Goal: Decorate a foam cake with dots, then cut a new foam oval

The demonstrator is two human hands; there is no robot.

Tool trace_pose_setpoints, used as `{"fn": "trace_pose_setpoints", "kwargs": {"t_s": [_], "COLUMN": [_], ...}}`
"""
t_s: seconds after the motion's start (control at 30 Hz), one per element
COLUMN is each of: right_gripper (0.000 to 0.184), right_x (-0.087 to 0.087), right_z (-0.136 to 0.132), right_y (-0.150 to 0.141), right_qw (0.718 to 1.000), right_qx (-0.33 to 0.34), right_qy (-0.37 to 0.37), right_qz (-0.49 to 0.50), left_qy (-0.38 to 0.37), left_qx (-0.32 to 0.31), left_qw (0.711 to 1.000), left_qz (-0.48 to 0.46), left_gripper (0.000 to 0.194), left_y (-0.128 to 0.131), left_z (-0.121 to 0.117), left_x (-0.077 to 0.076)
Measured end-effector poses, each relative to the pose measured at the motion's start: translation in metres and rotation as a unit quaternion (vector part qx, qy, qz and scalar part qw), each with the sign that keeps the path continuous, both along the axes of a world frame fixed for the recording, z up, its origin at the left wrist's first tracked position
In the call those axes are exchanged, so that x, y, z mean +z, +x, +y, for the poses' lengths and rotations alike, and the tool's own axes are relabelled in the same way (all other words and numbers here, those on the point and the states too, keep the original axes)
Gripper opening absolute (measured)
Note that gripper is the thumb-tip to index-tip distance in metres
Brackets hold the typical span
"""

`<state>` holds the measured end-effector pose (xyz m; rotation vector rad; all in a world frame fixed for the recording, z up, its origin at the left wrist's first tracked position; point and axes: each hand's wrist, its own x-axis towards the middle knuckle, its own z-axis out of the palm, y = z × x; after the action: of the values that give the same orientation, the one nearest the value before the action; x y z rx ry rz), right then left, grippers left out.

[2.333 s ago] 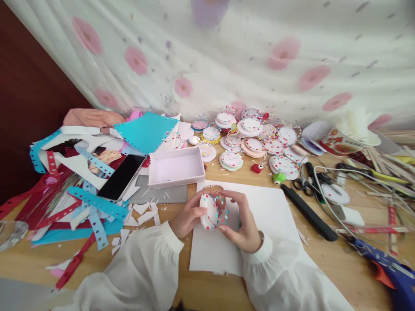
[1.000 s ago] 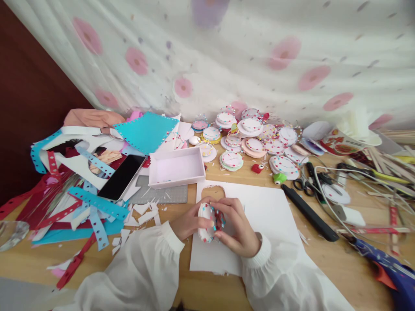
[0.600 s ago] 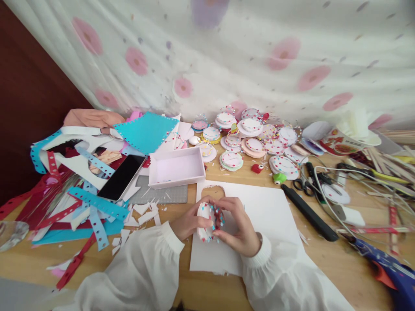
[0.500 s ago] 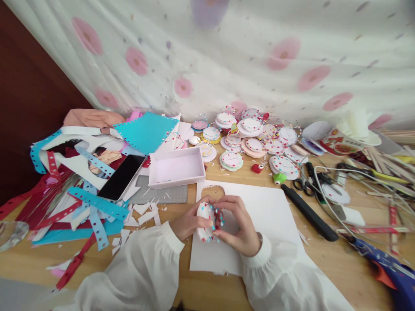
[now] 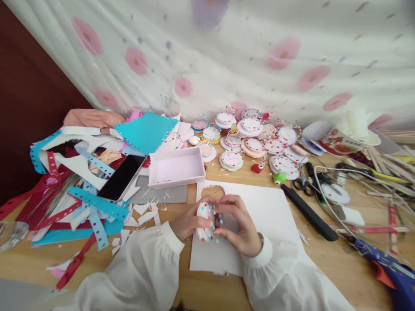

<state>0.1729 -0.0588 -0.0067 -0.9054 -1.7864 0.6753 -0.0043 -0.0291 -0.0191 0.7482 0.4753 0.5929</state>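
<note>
In front of me, my left hand (image 5: pixel 191 220) grips a small round white paper craft piece (image 5: pixel 203 216), with the thumb across its face. The piece is tilted up on its edge. Small red and light-blue beads on a string (image 5: pixel 221 217) run around its rim and spill out on the right side. My right hand (image 5: pixel 241 224) is curled around that right side, thumb below and fingers above, at the bead string. The exact fingertip contact is partly hidden. Under both hands lies a white sheet of board (image 5: pixel 266 207) with a round hole cut near its top left.
Finished-looking beaded discs (image 5: pixel 251 125) crowd the back. A pale open box (image 5: pixel 177 166) stands beyond my left hand. Further left are a phone (image 5: pixel 121 177) and paper scraps (image 5: pixel 97 203). At right lie a black bar (image 5: pixel 309 211), scissors (image 5: pixel 303 185), cables and a blue-handled tool (image 5: pixel 382 263).
The right fingers have shifted slightly at the bead string, and the loose beads beside the disc sit differently. My left hand and the disc stay in place.
</note>
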Motion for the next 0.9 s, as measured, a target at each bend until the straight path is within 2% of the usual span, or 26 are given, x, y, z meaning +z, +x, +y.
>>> {"fn": "trace_pose_setpoints", "kwargs": {"t_s": [0.3, 0.57, 0.7, 0.9], "right_gripper": [0.029, 0.024, 0.027, 0.026], "right_x": [-0.002, -0.0039, -0.0035, -0.0053], "right_z": [0.0007, -0.0001, 0.0007, 0.0003], "right_y": [-0.0003, -0.0004, -0.0009, 0.0], "right_qw": [1.0, 1.0, 1.0, 0.999], "right_qx": [0.014, 0.02, 0.021, -0.02], "right_qy": [0.006, 0.011, -0.001, -0.03], "right_qz": [0.006, 0.004, 0.013, 0.036], "left_qy": [-0.006, -0.015, -0.008, -0.001], "left_qx": [0.001, 0.005, 0.004, 0.04], "left_qw": [1.0, 1.0, 1.0, 0.999], "left_qz": [-0.002, -0.005, -0.008, -0.032], "left_gripper": [0.053, 0.05, 0.051, 0.057], "left_y": [0.0006, 0.0007, 0.0004, 0.0027], "left_z": [0.0016, 0.0011, 0.0013, -0.0002], "left_x": [-0.0027, 0.0014, -0.0002, -0.0023]}}
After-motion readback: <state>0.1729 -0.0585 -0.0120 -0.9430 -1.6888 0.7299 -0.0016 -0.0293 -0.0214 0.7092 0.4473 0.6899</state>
